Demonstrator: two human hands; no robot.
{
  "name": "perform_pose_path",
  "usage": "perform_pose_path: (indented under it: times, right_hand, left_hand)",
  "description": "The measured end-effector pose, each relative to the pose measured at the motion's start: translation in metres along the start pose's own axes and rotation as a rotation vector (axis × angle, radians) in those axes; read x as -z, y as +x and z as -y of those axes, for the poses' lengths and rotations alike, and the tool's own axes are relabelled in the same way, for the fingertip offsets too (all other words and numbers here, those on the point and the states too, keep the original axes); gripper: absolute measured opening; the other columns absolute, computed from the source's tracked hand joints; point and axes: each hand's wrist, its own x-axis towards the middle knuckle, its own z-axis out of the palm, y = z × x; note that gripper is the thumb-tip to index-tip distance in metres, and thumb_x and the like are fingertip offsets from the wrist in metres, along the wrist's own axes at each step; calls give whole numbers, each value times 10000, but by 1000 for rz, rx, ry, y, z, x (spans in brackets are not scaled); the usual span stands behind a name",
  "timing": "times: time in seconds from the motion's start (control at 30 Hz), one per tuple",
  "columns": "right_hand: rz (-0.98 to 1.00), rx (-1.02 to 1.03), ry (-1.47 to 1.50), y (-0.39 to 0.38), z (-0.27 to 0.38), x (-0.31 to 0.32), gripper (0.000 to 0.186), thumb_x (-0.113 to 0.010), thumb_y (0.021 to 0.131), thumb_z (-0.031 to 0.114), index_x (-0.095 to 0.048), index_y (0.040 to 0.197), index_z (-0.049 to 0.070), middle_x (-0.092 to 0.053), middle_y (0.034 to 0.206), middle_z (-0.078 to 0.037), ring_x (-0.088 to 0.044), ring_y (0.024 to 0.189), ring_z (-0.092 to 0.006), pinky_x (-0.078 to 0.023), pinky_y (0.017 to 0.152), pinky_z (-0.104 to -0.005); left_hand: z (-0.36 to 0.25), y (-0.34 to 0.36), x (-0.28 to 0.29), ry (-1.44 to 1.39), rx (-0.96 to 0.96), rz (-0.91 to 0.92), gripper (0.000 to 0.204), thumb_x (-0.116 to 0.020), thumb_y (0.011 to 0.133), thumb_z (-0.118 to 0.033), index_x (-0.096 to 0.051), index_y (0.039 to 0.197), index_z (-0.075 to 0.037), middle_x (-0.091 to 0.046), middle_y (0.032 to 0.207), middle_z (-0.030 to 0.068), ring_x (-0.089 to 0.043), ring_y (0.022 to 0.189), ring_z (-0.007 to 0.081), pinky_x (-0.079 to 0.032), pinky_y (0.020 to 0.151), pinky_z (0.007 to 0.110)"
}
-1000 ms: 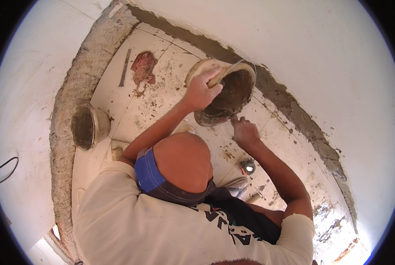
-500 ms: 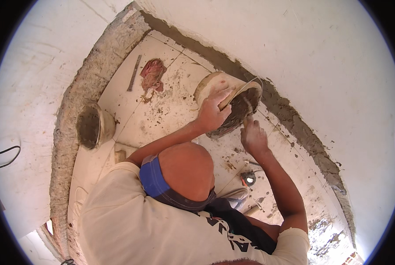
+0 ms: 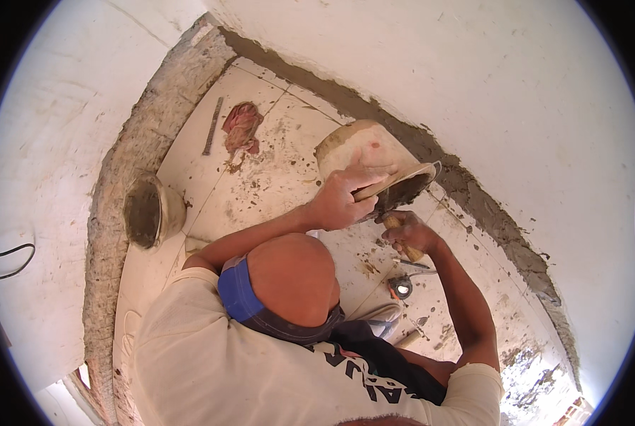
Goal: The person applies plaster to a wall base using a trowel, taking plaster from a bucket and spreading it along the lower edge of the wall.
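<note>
A dirty, pale bucket lies tipped on the floor, its mouth toward the lower right. Grey wet mortar shows inside it. My left hand grips the near side of its rim, thumb along the outer wall and fingers curled over the edge. My right hand is closed around the wooden handle of a trowel just below the mouth. The trowel's blade is hidden by the hand and the rim.
A second mortar bucket stands at the left by the chipped wall base. A red rag and a flat strip lie farther off. A tape measure sits near my knee. Fresh mortar runs along the right wall's foot.
The bucket has tipped further, its mouth turning down and to the right, and my left hand has moved with it. My right hand has drawn the trowel back toward me, turning its handle.
</note>
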Motion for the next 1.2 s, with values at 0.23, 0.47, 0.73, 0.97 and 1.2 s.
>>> perform_pose_path:
  times: [0.23, 0.47, 0.73, 0.97, 1.2]
  right_hand:
    - [123, 24, 396, -2, 22, -19, 469, -645, 830, 34, -564, 1291, 9, -555, 700, -36, -536, 504, -116, -472, 439, -280]
    - [-276, 232, -586, -31, 42, 0, 477, -655, 825, 96, -579, 1296, 94, -589, 756, -103, -660, 695, -232, -552, 668, -381]
    - [-923, 329, -754, -34, 16, -4, 463, -654, 846, 171, -533, 1265, 19, -646, 1064, -256, -632, 967, -460, -511, 848, -522]
    - [-254, -185, -152, -21, 6, 2, 323, -667, 849, 197, -638, 1110, 9, -642, 779, -113, -649, 631, -223, -544, 549, -372]
    - [94, -109, 350, -38, -2, -24, 412, -649, 858, 120, -594, 1252, 13, -539, 724, 3, -504, 519, -75, -433, 451, -239]
  left_hand:
    - [1, 4, 11, -33, -2, -51, 377, -654, 811, 19, -620, 1185, 57, -638, 1309, 180, -570, 1283, 285, -142, 1219, 526]
    - [11, 9, 18, 154, 8, -263, 385, -645, 817, 9, -634, 1198, 64, -674, 1238, 185, -628, 1180, 242, -237, 1206, 422]
    - [25, 9, 14, 215, 56, -263, 419, -659, 821, 0, -613, 1230, 79, -676, 1216, 191, -632, 1131, 210, -452, 1007, 316]
    - [15, 10, 2, 106, 47, -214, 406, -657, 823, 6, -620, 1222, 75, -671, 1221, 192, -637, 1094, 193, -476, 951, 295]
    - [22, 8, -1, -2, 318, -273, 361, -686, 851, -27, -638, 1200, 53, -689, 1054, 54, -601, 918, 91, -502, 818, 260]
